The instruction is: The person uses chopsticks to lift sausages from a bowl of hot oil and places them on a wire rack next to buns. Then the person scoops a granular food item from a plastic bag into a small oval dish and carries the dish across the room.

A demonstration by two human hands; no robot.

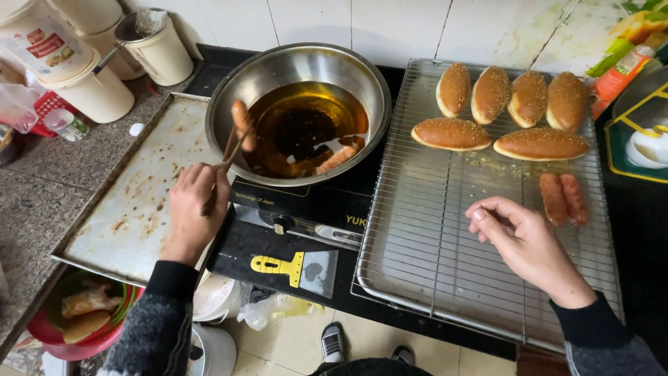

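My left hand [191,209] grips wooden chopsticks [233,150] that pinch a fried sausage [242,124] at the left inner wall of a steel bowl [229,90] of hot oil. Another sausage [337,159] floats in the oil near the front. My right hand [518,240] hovers loosely curled over a wire cooling rack [417,237], holding nothing. On the rack lie several sesame-crusted fried buns [490,94] at the back and two fried sausages [563,198] to the right of my hand.
A greasy metal baking tray [139,202] lies left of the stove [313,209]. A yellow-handled scraper [299,268] rests on the stove's front. White tubs [90,76] stand at the back left. A red basin with buns [83,313] sits low left.
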